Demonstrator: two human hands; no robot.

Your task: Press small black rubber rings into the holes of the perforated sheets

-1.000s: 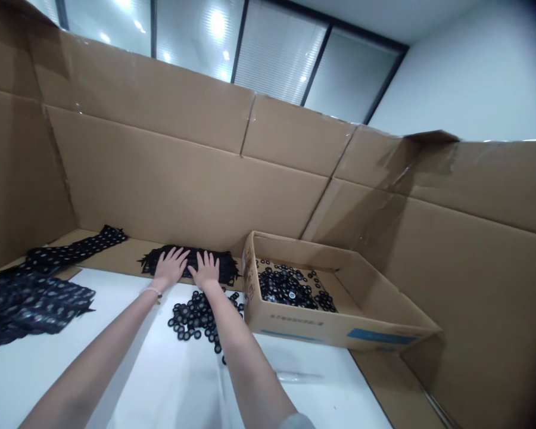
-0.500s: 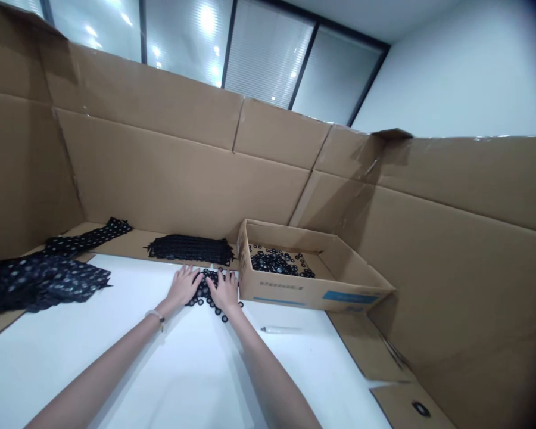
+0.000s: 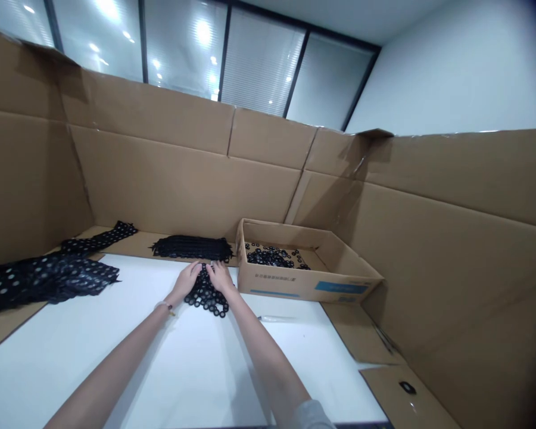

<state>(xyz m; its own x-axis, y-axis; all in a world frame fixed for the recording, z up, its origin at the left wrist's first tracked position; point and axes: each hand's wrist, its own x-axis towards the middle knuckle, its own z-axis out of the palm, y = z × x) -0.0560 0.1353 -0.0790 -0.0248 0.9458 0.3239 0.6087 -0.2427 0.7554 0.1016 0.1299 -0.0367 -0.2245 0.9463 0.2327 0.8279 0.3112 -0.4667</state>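
Note:
A heap of small black rings point(image 3: 206, 295) lies on the white tabletop point(image 3: 183, 357), spilling toward me in a rounded front edge. My left hand point(image 3: 187, 281) rests along its left side with the fingers stretched forward. On the opposite side, my right hand point(image 3: 221, 276) reaches round the heap, thumb over the rings and fingers extended. Both hands touch the rings and cup them between the palms; the far fingertips are partly hidden. Just beyond the hands lies a row of black bundled strips point(image 3: 192, 246).
Right of the hands stands an open cardboard box point(image 3: 304, 282) holding many loose black rings point(image 3: 270, 256). A clear pen-like tool point(image 3: 277, 319) lies before it. Black dotted cloth or bags point(image 3: 49, 277) lie left. Cardboard walls point(image 3: 183, 185) surround the table. One black piece point(image 3: 407, 388) sits right.
My hands have moved in from lying spread on the rings to cupping the sides of the heap. The loose rings at the right are now drawn into a tighter heap. The view has shifted slightly.

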